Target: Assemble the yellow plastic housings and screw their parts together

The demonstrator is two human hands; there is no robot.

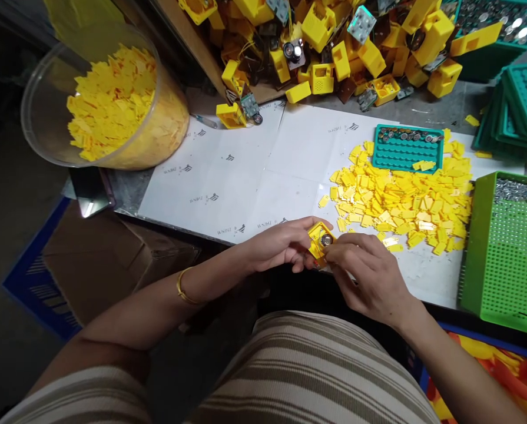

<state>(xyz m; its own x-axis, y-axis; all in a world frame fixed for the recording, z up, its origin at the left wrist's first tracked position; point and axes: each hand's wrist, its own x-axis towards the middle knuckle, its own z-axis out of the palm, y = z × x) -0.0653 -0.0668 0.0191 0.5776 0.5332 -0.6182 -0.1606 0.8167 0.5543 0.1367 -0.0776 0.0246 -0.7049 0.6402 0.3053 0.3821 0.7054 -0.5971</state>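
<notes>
My left hand (285,244) is closed around a small yellow plastic housing (315,250) at the table's front edge. A round silvery part, like a button cell or small speaker, (326,239) sits in the housing's open side. From the right, my right hand (369,271) reaches in with fingertips pinched at the housing's edge beside the round part. Whether those fingertips hold a separate small piece is hidden. Just beyond my hands lies a spread of small flat yellow plastic pieces (387,200). On that pile rests a teal ridged tray (407,156) with round metal parts along its top row.
A clear tub (168,118) of yellow pieces stands at the left, near a dark phone-like device (90,191). Yellow housings with wired parts (322,79) heap at the back. On the right are a green perforated basket (479,253) and stacked teal trays (499,115).
</notes>
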